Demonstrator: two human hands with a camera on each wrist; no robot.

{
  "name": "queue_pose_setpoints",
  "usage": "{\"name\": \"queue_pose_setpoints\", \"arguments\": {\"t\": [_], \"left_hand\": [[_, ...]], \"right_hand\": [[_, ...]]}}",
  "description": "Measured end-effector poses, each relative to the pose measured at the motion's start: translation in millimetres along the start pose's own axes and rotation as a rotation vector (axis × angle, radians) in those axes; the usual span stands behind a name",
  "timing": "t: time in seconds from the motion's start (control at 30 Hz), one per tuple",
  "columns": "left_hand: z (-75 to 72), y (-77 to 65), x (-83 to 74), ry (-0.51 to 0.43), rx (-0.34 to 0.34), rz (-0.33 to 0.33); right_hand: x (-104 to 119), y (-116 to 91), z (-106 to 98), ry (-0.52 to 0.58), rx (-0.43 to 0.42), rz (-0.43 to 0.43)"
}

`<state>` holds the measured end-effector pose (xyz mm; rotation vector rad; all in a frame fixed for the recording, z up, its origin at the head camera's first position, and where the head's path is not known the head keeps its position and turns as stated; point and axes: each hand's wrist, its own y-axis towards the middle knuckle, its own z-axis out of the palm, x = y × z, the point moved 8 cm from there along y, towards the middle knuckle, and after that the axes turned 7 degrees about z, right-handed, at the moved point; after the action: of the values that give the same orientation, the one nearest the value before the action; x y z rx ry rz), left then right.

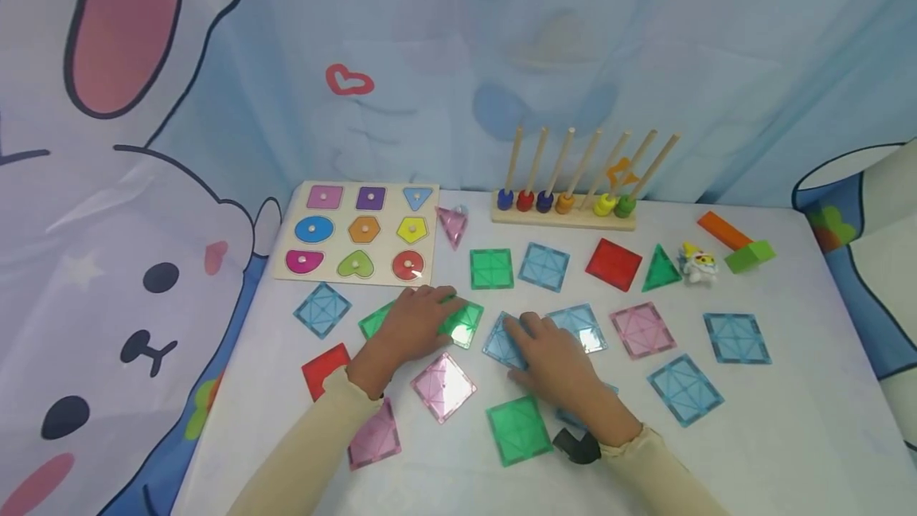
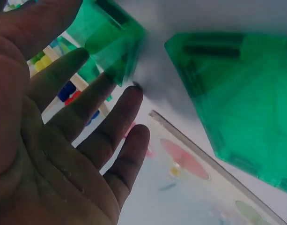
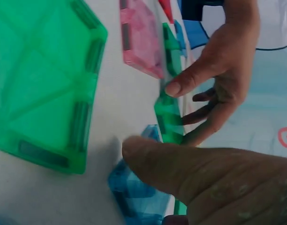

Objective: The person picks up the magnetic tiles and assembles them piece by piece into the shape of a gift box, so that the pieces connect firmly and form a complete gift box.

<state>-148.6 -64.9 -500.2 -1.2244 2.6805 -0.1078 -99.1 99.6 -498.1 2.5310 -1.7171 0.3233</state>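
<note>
My left hand [image 1: 423,321] lies over two green translucent tiles. Its fingers [image 2: 106,126] are spread and nearly straight, touching the right-hand green tile [image 1: 464,325]; the other green tile [image 1: 374,320] is partly under the hand. To the right, my right hand [image 1: 555,353] reaches over a blue square tile [image 1: 501,341], with its fingertips on that tile. In the right wrist view, the right thumb [image 3: 152,157] extends over the blue tile [image 3: 138,192]; the other fingers are mostly hidden there. A second blue tile [image 1: 583,327] sits beside the right hand's knuckles.
Pink tiles [image 1: 444,387], red tiles [image 1: 614,264] and other blue tiles [image 1: 685,390] lie scattered around. A green tile [image 1: 519,430] is near the right wrist. Behind stand a shape puzzle board [image 1: 282,265] and a peg rack [image 1: 566,217]. A small figurine [image 1: 699,265] and blocks [image 1: 748,256] are at right.
</note>
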Motion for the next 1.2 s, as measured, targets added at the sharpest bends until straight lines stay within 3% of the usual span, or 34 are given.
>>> {"name": "queue_pose_setpoints", "arguments": {"t": [0.13,0.4,0.6,0.8,0.97,1.2], "left_hand": [[-0.5,0.2,-2.8,0.015,-0.016,-0.016],[0.9,0.5,-11.1,0.065,0.011,-0.035],[5.3,2.9,-10.6,0.089,0.021,-0.042],[7.4,3.3,-9.5,0.038,-0.014,-0.045],[5.3,1.0,-5.8,0.007,-0.037,-0.056],[4.7,-0.7,-2.6,-0.019,-0.027,-0.058]], "right_hand": [[-2,5,1,-0.014,-0.023,-0.023],[-9,19,4,0.126,0.044,0.029],[-11,18,4,0.157,0.073,0.068],[-47,1,-11,0.211,0.104,0.147],[-83,-13,-20,0.187,0.146,0.204],[-97,-16,-16,0.153,0.134,0.211]]}}
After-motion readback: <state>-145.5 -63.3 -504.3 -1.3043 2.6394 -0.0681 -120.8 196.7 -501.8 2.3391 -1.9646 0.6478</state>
